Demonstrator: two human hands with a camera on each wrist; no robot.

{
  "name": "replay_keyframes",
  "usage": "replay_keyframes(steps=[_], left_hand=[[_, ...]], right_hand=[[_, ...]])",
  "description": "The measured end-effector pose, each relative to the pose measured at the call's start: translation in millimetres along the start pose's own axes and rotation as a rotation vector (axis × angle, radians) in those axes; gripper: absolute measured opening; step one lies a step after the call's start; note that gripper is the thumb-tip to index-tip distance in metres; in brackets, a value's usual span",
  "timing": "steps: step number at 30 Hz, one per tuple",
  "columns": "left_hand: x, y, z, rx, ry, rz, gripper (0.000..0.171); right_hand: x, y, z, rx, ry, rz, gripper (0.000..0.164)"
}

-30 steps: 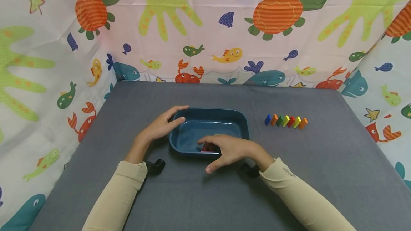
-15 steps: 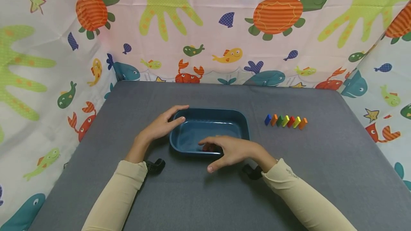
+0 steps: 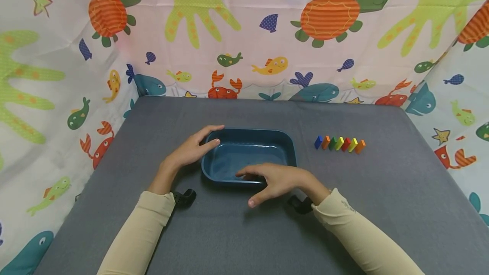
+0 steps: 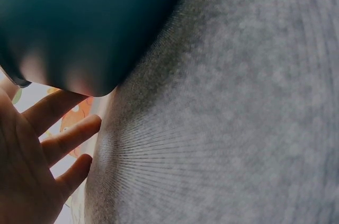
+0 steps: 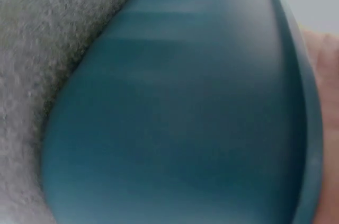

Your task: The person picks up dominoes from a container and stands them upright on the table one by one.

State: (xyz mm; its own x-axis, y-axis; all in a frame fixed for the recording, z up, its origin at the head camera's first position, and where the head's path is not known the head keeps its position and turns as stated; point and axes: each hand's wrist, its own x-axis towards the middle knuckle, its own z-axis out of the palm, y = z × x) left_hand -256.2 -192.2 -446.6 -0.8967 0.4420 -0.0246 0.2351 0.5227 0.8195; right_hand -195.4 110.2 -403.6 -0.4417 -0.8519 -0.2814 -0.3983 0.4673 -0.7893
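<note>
A dark blue rectangular tray (image 3: 252, 154) lies on the grey cloth. My left hand (image 3: 194, 147) holds its left end, thumb over the rim and fingers along the outside. The left wrist view shows these fingers (image 4: 71, 136) spread, some at the outer wall. My right hand (image 3: 276, 180) hangs over the front rim near the right corner. Its index finger points left inside the tray, while the thumb spreads toward me outside it. The other fingertips are hidden. In the right wrist view, the tray's outer wall (image 5: 175, 118) fills the middle, with part of the hand beyond the rim.
Several small colored dominoes (image 3: 339, 144) stand in a row to the right of the tray, in blue, orange, green, yellow and red. A grey cloth (image 3: 221, 237) covers the table. A printed sea-animal curtain (image 3: 252, 33) encloses the back and sides.
A small pink-red patch seen under my right fingers inside the tray a second ago no longer shows. The right hand has shifted slightly down and right; the left hand and tray stay put.
</note>
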Motion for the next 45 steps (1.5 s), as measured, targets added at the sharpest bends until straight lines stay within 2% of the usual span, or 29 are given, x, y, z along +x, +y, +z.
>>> replay_keyframes(steps=[13, 23, 33, 45], left_hand=[[-0.8, -0.3, 1.6, -0.009, 0.003, -0.005, 0.049], [0.0, -1.1, 0.0, -0.009, 0.005, 0.012, 0.051], [0.2, -1.1, 0.5, -0.003, -0.001, 0.006, 0.051], [0.5, -2.0, 0.8, -0.006, 0.001, -0.003, 0.05]], right_hand=[[-1, 7, -5, 0.073, 0.006, -0.029, 0.072], [-2, 5, -9, 0.089, 0.032, -0.045, 0.065], [-2, 5, -12, 0.176, 0.046, -0.055, 0.058], [-3, 4, -14, 0.219, 0.076, -0.06, 0.05]])
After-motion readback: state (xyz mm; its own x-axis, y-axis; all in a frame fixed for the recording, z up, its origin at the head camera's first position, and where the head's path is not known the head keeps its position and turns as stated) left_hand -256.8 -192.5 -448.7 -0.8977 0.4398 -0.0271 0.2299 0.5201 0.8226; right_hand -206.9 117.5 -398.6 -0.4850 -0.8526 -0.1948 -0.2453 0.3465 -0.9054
